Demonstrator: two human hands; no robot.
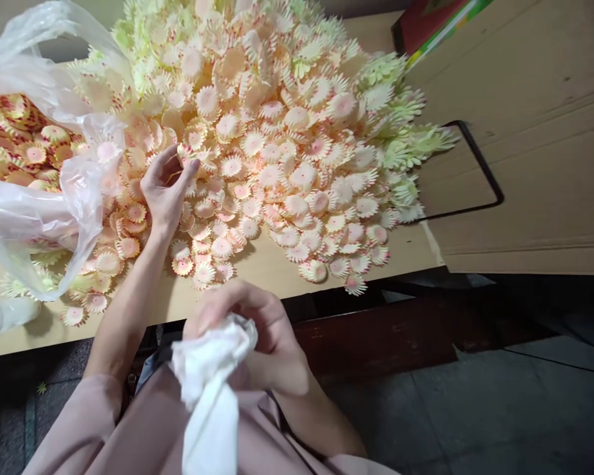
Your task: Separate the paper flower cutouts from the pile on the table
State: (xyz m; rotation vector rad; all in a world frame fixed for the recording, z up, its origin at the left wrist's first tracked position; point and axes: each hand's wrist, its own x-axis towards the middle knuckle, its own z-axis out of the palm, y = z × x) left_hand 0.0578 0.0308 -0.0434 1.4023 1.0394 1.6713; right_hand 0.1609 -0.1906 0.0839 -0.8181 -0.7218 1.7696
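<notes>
A large heap of artificial flower pieces, cream and pink with red-tipped petals, spreads over the table. My left hand reaches into the heap's left side, thumb and fingers curled together around the edge of one flower piece. Nearer my body, my right hand is closed on a crumpled white bundle, its long tail hanging down over my lap. Whether the bundle is cloth, paper or film I cannot tell. Slight blur covers the right fingertips.
A clear plastic bag with darker red-and-yellow flower pieces stands at left. Below it a drinking glass lies near the edge of the wooden table. A large cardboard box with a black strap loop borders the right side.
</notes>
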